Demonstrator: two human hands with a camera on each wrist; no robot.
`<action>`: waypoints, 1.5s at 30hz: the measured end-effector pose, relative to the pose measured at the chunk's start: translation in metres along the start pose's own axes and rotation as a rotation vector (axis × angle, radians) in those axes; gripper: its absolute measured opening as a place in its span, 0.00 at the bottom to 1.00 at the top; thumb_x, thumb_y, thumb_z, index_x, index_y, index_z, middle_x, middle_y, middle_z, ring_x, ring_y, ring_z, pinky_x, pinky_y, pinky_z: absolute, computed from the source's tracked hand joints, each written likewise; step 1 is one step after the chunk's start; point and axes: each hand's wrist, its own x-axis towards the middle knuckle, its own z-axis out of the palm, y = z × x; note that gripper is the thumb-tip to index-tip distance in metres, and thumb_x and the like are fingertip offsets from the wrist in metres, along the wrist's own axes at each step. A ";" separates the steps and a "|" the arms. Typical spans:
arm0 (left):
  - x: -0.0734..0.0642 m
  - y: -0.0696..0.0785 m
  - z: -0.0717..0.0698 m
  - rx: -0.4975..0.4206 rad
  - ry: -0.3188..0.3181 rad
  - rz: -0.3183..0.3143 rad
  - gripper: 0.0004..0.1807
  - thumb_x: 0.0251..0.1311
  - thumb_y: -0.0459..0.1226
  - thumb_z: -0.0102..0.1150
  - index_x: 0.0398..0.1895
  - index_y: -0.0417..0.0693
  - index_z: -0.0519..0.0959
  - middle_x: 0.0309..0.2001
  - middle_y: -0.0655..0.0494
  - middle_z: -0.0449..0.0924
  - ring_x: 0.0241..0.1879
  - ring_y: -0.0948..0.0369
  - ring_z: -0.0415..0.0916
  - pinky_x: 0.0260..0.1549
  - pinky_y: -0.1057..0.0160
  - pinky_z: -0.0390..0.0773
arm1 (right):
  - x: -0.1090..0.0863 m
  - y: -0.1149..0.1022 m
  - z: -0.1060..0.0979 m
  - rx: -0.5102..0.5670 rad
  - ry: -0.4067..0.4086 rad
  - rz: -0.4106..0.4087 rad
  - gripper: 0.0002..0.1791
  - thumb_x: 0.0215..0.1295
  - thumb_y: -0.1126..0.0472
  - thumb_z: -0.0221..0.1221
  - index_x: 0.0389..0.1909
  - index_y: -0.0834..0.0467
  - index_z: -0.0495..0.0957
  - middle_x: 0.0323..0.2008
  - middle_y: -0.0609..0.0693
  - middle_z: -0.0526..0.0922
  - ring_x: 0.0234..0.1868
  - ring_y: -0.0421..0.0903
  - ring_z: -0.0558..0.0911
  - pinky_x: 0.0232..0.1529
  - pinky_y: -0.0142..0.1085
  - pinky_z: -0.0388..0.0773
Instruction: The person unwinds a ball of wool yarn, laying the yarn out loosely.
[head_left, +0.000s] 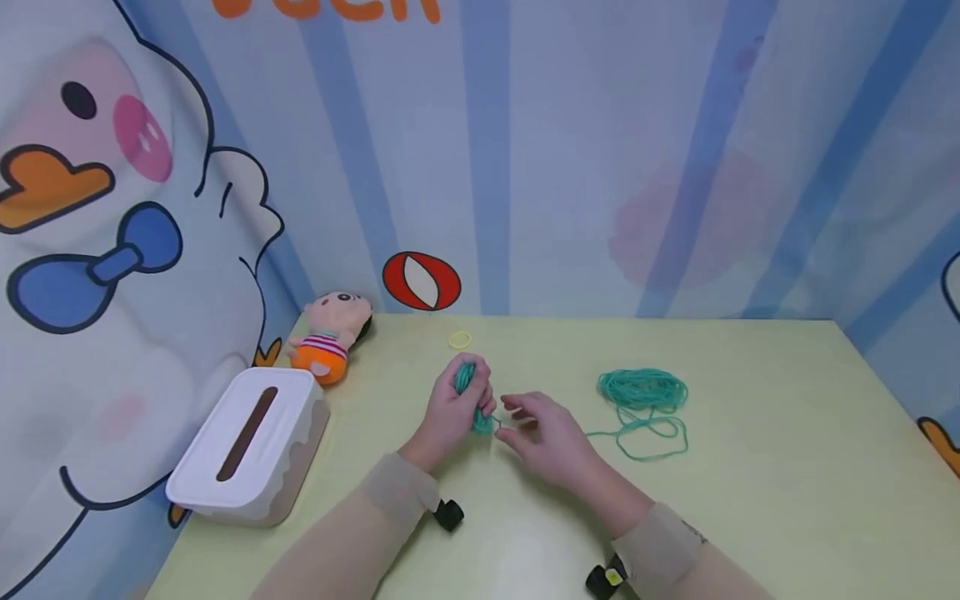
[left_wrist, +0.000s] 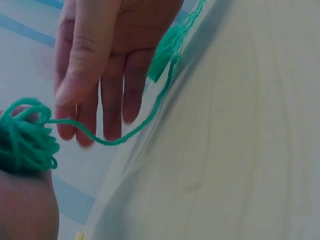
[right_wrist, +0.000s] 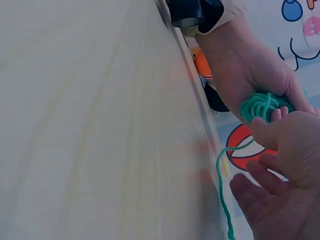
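Note:
My left hand (head_left: pixel 448 415) grips a small wound bundle of green yarn (head_left: pixel 465 377) above the middle of the table, with loops sticking out on both sides of the fist. From the bundle a single strand (left_wrist: pixel 112 142) runs in a slack curve past my right hand (head_left: pixel 553 442). That hand is just right of the bundle, fingers loosely extended and thumb apart from them. In the right wrist view, its thumb overlaps the edge of the bundle (right_wrist: pixel 257 107). Farther right, a looser skein of the same green yarn (head_left: pixel 642 390) lies on the table with several loops trailing from it.
A white tissue box (head_left: pixel 247 442) stands at the table's left edge, with a plush doll (head_left: pixel 330 337) behind it. Near the back edge lies a thin yellow ring (head_left: pixel 460 340). A printed blue-striped curtain (head_left: pixel 562 167) rises behind the pale table (head_left: pixel 787 467).

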 end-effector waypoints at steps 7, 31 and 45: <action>0.003 0.000 -0.001 -0.018 0.020 -0.002 0.20 0.87 0.47 0.51 0.54 0.35 0.68 0.30 0.54 0.73 0.29 0.56 0.76 0.38 0.66 0.84 | 0.007 -0.004 0.007 -0.038 0.003 -0.020 0.11 0.77 0.59 0.68 0.54 0.58 0.91 0.49 0.52 0.95 0.51 0.48 0.93 0.55 0.45 0.90; 0.002 -0.006 -0.005 0.201 0.197 -0.028 0.14 0.80 0.53 0.63 0.51 0.54 0.81 0.41 0.36 0.80 0.36 0.56 0.76 0.37 0.69 0.79 | -0.038 0.017 -0.098 0.060 0.323 0.027 0.14 0.84 0.58 0.61 0.59 0.59 0.89 0.39 0.54 0.94 0.41 0.34 0.92 0.40 0.23 0.85; 0.000 -0.003 -0.005 0.185 0.238 -0.003 0.14 0.80 0.52 0.64 0.52 0.53 0.82 0.32 0.55 0.76 0.29 0.57 0.74 0.33 0.69 0.79 | -0.071 0.069 -0.148 -0.045 0.378 0.196 0.21 0.86 0.52 0.58 0.65 0.62 0.85 0.47 0.62 0.94 0.37 0.26 0.90 0.40 0.19 0.84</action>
